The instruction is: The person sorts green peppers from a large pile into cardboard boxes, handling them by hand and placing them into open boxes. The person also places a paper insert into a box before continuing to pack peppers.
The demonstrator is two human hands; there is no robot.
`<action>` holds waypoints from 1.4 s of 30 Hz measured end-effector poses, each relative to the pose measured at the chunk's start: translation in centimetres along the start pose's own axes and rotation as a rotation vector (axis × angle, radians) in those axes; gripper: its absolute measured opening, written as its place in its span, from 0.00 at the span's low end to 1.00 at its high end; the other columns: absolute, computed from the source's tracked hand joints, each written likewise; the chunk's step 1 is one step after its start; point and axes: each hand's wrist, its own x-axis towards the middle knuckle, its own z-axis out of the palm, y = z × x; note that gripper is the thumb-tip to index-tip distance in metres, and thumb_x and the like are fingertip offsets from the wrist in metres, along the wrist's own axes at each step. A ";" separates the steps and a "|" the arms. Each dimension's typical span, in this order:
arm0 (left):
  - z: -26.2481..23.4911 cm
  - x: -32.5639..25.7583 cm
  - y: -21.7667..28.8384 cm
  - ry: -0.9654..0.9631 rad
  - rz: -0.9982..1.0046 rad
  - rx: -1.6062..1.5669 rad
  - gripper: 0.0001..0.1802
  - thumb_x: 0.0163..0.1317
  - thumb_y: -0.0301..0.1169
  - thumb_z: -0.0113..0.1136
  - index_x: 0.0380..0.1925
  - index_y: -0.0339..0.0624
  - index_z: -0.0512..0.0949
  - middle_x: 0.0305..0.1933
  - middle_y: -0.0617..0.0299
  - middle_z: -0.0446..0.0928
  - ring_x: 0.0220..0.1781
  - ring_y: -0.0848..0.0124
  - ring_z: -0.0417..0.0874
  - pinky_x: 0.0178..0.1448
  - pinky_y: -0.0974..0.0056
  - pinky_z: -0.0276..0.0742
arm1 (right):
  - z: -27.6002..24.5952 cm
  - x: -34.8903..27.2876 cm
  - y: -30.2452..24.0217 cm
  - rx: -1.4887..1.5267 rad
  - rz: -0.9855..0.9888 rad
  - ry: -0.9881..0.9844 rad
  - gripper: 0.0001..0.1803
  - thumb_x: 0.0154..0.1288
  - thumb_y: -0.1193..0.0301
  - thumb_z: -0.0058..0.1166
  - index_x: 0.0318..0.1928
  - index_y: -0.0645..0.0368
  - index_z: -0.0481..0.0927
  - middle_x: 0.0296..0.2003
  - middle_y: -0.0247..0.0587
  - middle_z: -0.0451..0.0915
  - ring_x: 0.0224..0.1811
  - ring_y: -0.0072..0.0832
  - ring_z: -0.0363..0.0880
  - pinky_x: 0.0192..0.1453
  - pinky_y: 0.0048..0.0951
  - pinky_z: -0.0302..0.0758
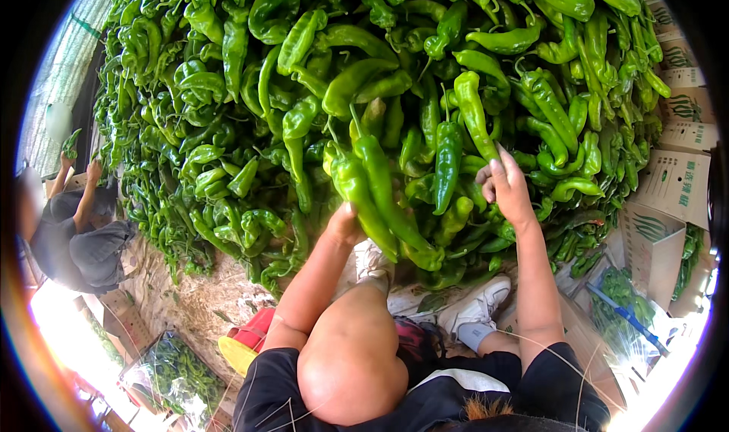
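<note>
The blotchy brown floor [190, 289] is carrying a broad heap of green peppers [345, 86] — with small green scraps [225, 316] lying just beside it.

A gap opens between the forearms [539, 288], but the pepper heap [351, 86] blocks beyond.

bright overall | white glare lower left, lower right | shiny highlights on peppers [353, 86] | black, colour-fringed fisheye rim

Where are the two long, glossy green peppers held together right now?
The peppers are near the centre of the head view, in the bare left hand, left of the right hand, in front of the green pepper heap.
</note>
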 end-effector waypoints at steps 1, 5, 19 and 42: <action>0.0 -0.1 0.1 0.002 -0.009 0.004 0.52 0.49 0.49 0.73 0.69 0.41 0.57 0.62 0.51 0.70 0.63 0.53 0.74 0.71 0.39 0.65 | 0.1 -0.6 0.3 -0.076 -0.047 -0.009 0.29 0.77 0.66 0.40 0.73 0.62 0.55 0.26 0.35 0.77 0.20 0.18 0.65 0.29 0.19 0.69; -0.6 -0.3 -0.2 0.026 -0.001 -0.004 0.52 0.48 0.49 0.73 0.69 0.41 0.58 0.61 0.51 0.70 0.63 0.52 0.73 0.71 0.40 0.66 | -0.7 -1.6 1.4 -0.542 -0.171 -0.085 0.26 0.75 0.70 0.41 0.71 0.60 0.60 0.31 0.45 0.81 0.27 0.26 0.76 0.35 0.27 0.73; -0.4 -0.3 -0.2 0.063 -0.017 0.051 0.52 0.46 0.50 0.73 0.68 0.41 0.59 0.59 0.51 0.71 0.61 0.54 0.75 0.69 0.42 0.69 | 4.9 0.8 -1.4 -1.178 -0.416 -0.037 0.23 0.64 0.62 0.60 0.59 0.52 0.77 0.49 0.36 0.75 0.44 0.41 0.77 0.48 0.40 0.74; 1.5 0.7 -0.7 0.170 -0.085 0.016 0.47 0.50 0.46 0.72 0.66 0.40 0.60 0.61 0.48 0.70 0.62 0.53 0.73 0.66 0.45 0.71 | 3.3 -0.4 -3.9 -0.492 0.017 -0.183 0.34 0.51 0.61 0.61 0.58 0.65 0.73 0.44 0.47 0.83 0.47 0.41 0.82 0.53 0.39 0.77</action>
